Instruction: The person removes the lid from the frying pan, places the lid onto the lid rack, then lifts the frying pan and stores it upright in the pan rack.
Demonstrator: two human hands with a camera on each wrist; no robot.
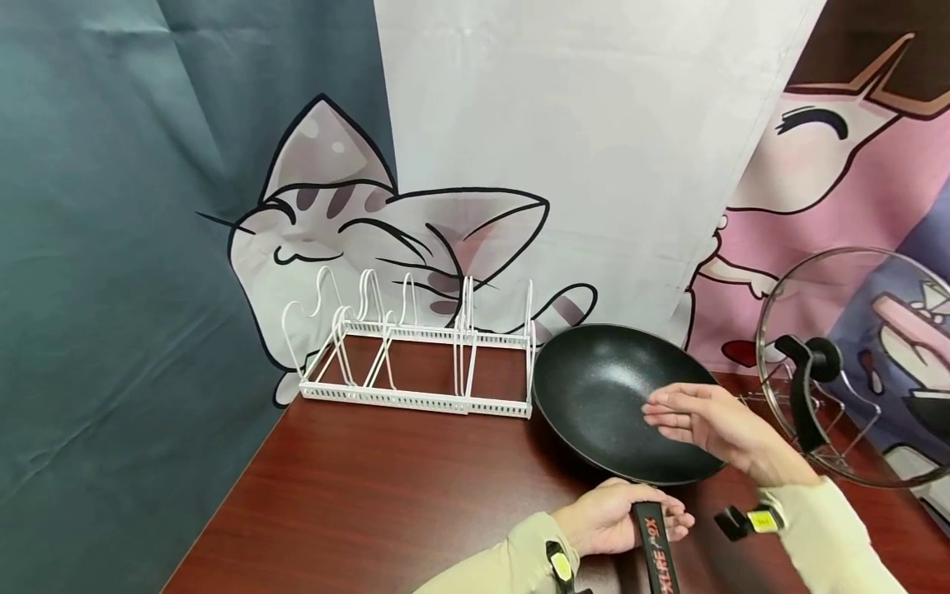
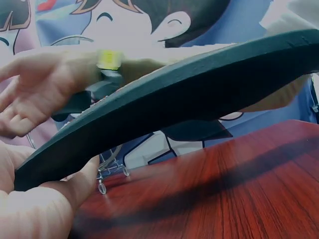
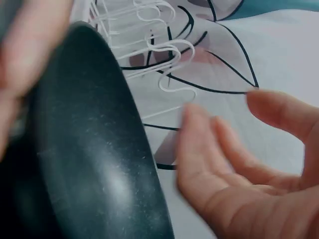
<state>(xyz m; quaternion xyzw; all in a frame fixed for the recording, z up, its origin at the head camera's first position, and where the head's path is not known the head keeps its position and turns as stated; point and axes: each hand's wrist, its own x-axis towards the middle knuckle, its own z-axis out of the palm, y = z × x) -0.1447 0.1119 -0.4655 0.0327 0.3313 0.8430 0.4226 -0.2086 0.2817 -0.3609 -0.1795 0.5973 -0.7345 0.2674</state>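
Note:
A black frying pan [image 1: 594, 396] is tilted over the table with its dark inner surface showing. Its black handle [image 1: 655, 549], marked with red lettering, points toward me. My left hand [image 1: 604, 516] holds this handle close to the pan body, palm up; in the left wrist view the handle [image 2: 164, 99] lies between thumb and fingers. Over the pan's right side in the head view is my right hand [image 1: 712, 421], fingers loosely extended and holding nothing. In the right wrist view that hand [image 3: 249, 184] is beside the pan's rim, thumb spread from the fingers.
A white wire rack [image 1: 416, 402] with several upright dividers stands on the brown table [image 1: 356, 478], left of the pan. At the right, a glass lid [image 1: 805, 396] with a black handle stands upright in a metal wire stand [image 1: 853, 429]. A cartoon-printed cloth [image 1: 594, 124] hangs behind.

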